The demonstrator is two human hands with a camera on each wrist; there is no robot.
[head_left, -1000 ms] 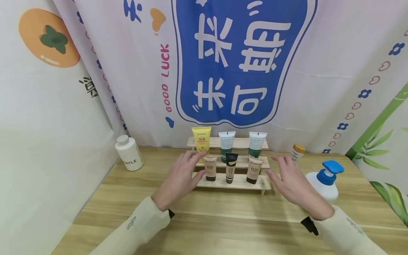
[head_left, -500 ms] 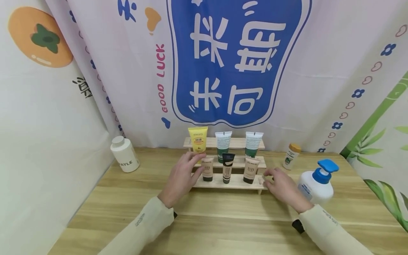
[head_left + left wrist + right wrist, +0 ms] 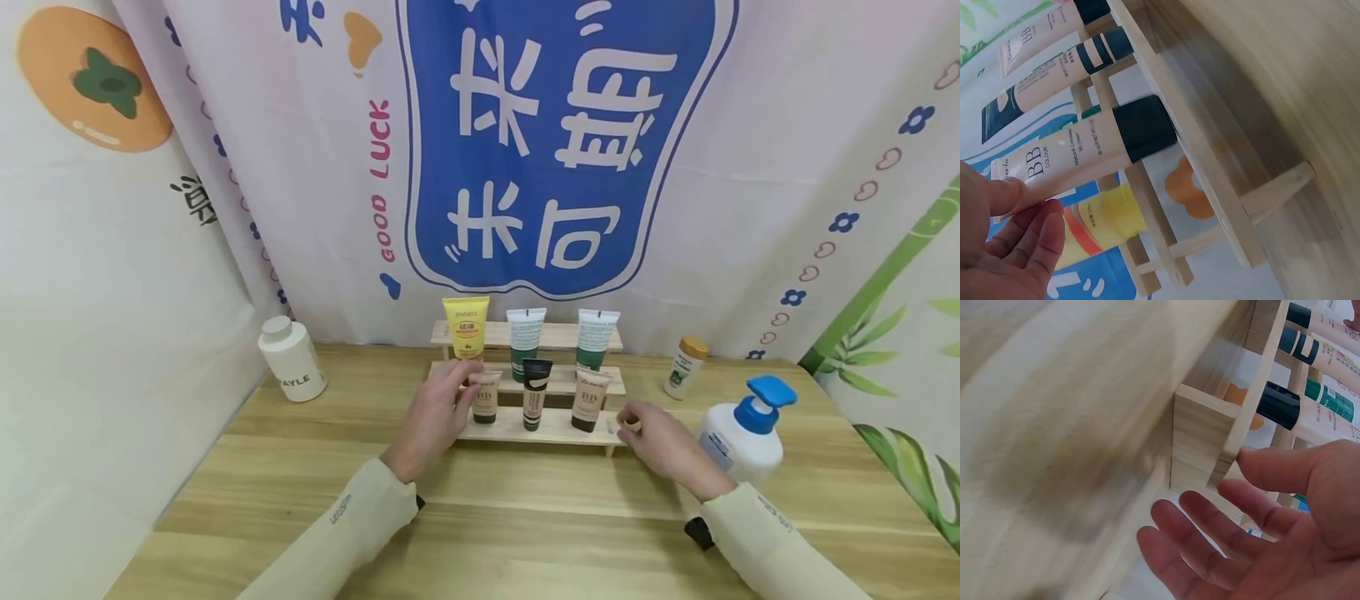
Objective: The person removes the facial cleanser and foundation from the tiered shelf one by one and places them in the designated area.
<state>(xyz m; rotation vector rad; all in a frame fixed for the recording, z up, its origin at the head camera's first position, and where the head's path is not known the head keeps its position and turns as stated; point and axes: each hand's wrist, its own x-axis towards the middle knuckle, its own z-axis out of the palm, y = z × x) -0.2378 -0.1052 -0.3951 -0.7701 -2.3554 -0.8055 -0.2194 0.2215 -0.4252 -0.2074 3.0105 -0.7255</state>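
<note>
A three-tiered pale wooden display rack (image 3: 558, 429) stands on the wooden table (image 3: 525, 525), carrying upright cosmetic tubes. The left hand (image 3: 435, 412) lies at the rack's left end, its thumb tip pressing the beige BB tube with a dark cap (image 3: 1079, 153) on the lowest tier, fingers loosely extended and gripping nothing. The right hand (image 3: 656, 437) sits at the rack's right end, thumb touching the lowest shelf edge (image 3: 1235, 447), fingers relaxed and spread beneath it. A white pump bottle with a blue head (image 3: 746, 433) stands just beside the right wrist.
</note>
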